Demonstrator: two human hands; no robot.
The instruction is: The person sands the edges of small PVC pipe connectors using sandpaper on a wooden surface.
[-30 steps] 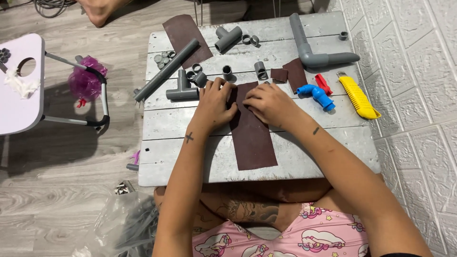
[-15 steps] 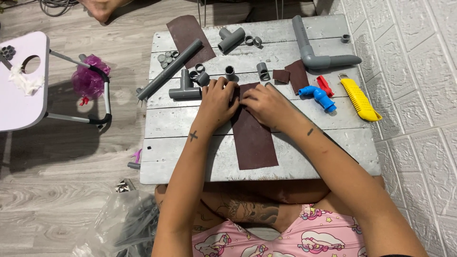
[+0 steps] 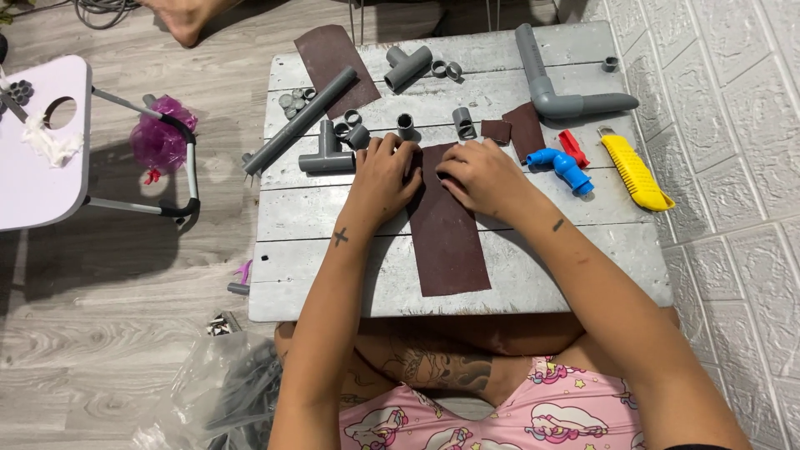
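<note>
A long dark brown sandpaper strip (image 3: 450,242) lies lengthwise on a low white plank table (image 3: 333,283). My left hand (image 3: 385,173) and my right hand (image 3: 479,173) rest side by side on the strip's far end, fingers curled and pinching it. What lies under the fingers is hidden. A grey T-shaped pipe fitting (image 3: 327,154) sits just left of my left hand. Two small sandpaper pieces (image 3: 525,129) lie right of my right hand.
On the table lie a long grey pipe (image 3: 300,121), another sandpaper sheet (image 3: 325,54), a grey elbow pipe (image 3: 550,79), several small grey fittings, a blue fitting (image 3: 562,164) and a yellow utility knife (image 3: 636,171). A white side table (image 3: 42,142) stands left. A plastic bag (image 3: 225,392) lies on the floor.
Both hands stay on the far end of the sandpaper strip with only small finger shifts. The view has moved slightly.
</note>
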